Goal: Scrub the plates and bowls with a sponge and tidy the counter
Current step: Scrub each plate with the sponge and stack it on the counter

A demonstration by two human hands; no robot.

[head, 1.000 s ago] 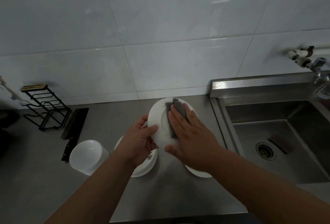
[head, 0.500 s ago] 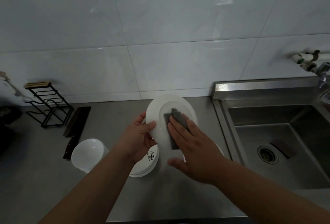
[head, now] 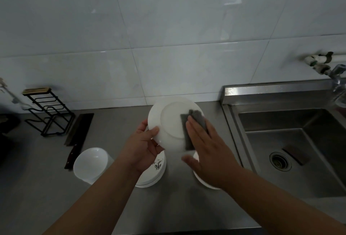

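My left hand [head: 143, 145] grips the lower left rim of a white plate [head: 168, 122], held tilted above the steel counter [head: 112, 206]. My right hand [head: 207, 146] presses a grey sponge [head: 194, 120] flat against the plate's right side with straight fingers. Below my hands lie a stack of white plates with a dark pattern [head: 155, 173] and another white dish [head: 204, 182], mostly hidden by my right wrist. White stacked bowls [head: 91, 161] stand to the left.
A steel sink [head: 299, 150] with a drain [head: 280, 160] and a dark pad [head: 296, 155] lies at the right, a tap [head: 329, 68] above it. A black wire rack [head: 46, 111] and a cleaver [head: 78, 133] sit at the back left by the tiled wall.
The sponge under my right hand has slid from the plate's top edge down and to the right side. The plate stays in my left hand.
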